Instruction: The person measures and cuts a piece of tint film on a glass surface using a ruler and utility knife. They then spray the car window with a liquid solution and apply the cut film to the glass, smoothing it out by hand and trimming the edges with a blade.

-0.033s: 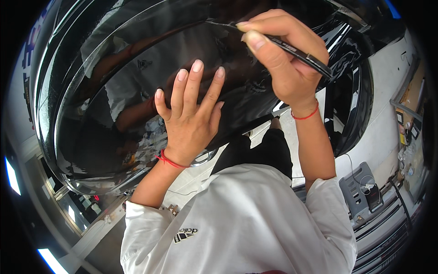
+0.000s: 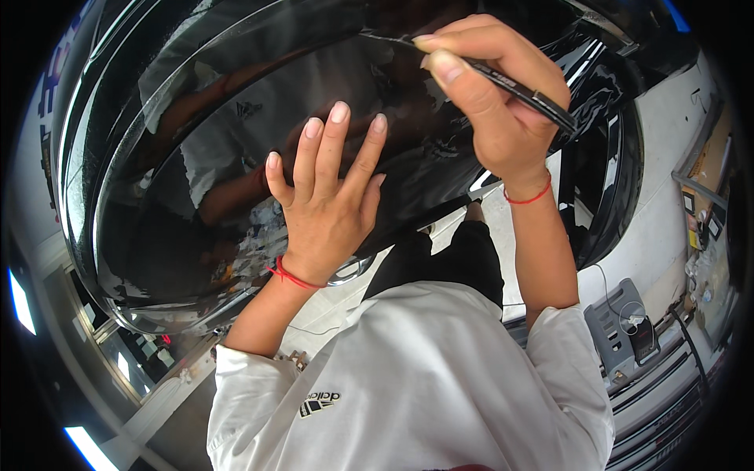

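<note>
A glossy black car panel curves in front of me and mirrors my arms. My left hand lies on it, fingers spread, with nothing held. In my right hand is a slim black utility knife, pinched between thumb and fingers like a pen. Its thin blade points left and meets the panel along a curved line near the top. Wrinkled, shiny black film seems to gather to the right of my right hand. The knife's rear end sticks out past my palm.
At the right, a grey plastic piece carries a dark phone-like device with a white cable. A cluttered shelf stands along the far right. Pale floor shows beside the car, and window frames at the lower left.
My right hand and the knife have shifted slightly to the right, the blade tip following along the curved line. My left hand has stayed in place.
</note>
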Motion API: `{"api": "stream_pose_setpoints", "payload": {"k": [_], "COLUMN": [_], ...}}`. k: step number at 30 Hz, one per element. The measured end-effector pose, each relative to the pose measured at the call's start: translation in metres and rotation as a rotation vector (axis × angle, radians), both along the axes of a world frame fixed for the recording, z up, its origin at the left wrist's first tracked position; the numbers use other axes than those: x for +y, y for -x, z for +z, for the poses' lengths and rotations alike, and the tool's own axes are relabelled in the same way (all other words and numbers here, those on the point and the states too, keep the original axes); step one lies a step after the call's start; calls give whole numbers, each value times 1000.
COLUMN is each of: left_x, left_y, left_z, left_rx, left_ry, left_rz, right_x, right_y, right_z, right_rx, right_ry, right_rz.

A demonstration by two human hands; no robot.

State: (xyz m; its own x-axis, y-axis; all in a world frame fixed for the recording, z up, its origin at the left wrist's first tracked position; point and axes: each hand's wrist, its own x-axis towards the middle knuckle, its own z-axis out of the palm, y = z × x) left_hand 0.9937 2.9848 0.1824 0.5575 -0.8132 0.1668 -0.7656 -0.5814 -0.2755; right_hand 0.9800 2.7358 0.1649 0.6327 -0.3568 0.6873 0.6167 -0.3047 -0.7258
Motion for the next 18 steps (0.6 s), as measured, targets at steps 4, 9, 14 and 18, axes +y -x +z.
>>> {"api": "stream_pose_setpoints", "payload": {"k": [4, 9, 14, 18], "left_x": [-8, -37, -94, -105], "left_y": [8, -1, -21, -34], "left_z": [16, 41, 57, 53], "left_rx": [192, 787, 1487, 1551], "left_ry": [134, 769, 1233, 1248], "left_rz": [18, -42, 391, 357], "right_x": [4, 4, -5, -11], "right_y": [-5, 1, 10, 10], "right_z": [-7, 4, -2, 3], "right_rx": [-64, 7, 71, 68], "right_ry": [-135, -158, -7, 60], "right_rz": [-19, -14, -12, -45]}}
